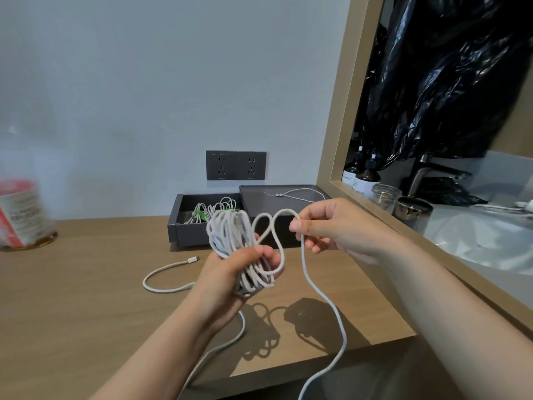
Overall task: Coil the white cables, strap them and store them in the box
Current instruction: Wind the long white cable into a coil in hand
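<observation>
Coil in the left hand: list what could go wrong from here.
1. The coil is loose and uneven; loops could slip from the left hand before strapping.
2. The tail below the right hand hangs past the table edge and might snag or twist.
3. The plug end could drag across the table.

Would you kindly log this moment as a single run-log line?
step: coiling | left hand: holds white coil | right hand: pinches cable loop | box: contains strapped cables

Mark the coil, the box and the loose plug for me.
coil [227, 226], head view, upper loops.
box [187, 233], head view, front wall.
loose plug [193, 260], head view, connector tip.
</observation>
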Tool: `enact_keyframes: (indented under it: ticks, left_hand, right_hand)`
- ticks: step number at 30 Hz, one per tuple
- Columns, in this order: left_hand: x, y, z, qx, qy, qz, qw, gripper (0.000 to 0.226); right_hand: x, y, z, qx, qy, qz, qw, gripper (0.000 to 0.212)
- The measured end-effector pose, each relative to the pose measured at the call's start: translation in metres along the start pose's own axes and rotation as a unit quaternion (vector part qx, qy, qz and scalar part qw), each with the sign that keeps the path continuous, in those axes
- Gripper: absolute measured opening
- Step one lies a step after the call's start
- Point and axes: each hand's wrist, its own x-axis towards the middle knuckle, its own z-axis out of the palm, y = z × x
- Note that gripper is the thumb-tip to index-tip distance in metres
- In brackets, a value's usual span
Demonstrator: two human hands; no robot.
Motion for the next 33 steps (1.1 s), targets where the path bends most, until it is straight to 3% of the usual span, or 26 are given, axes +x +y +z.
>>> enact_keyframes:
  ticks: [4, 6, 14, 25, 28, 33]
  left_hand:
    - [0.003, 0.015, 0.000, -0.148, 0.055, -0.015, 0.987, 0.011]
    - [0.006, 0.023, -0.002, -0.162, 0.049, -0.012, 0.985, 0.018]
    - [0.025, 0.019, 0.000, -0.191, 0.011, -0.082, 0.978, 0.007]
    - [0.053, 0.042, -0.036, -0.052, 0.049, -0.051, 0.996, 0.016]
    - [0.059, 0.045, -0.043, -0.008, 0.062, -0.031, 0.998, 0.017]
    - [0.053, 0.036, -0.040, 0.161, 0.045, 0.027, 0.986, 0.008]
  right_hand:
    - [-0.004, 0.011, -0.005, -0.065, 0.003, 0.014, 0.998, 0.019]
    - [-0.005, 0.018, -0.007, -0.085, 0.004, 0.022, 0.996, 0.025]
    - [-0.002, 0.043, -0.006, -0.102, 0.028, 0.049, 0.993, 0.034]
    - [-0.024, 0.055, -0.021, -0.187, -0.074, 0.085, 0.976, 0.029]
    - [-0.028, 0.055, -0.024, -0.188, -0.067, 0.085, 0.976, 0.029]
    - [-0.025, 0.047, -0.023, -0.143, 0.012, 0.035, 0.989, 0.029]
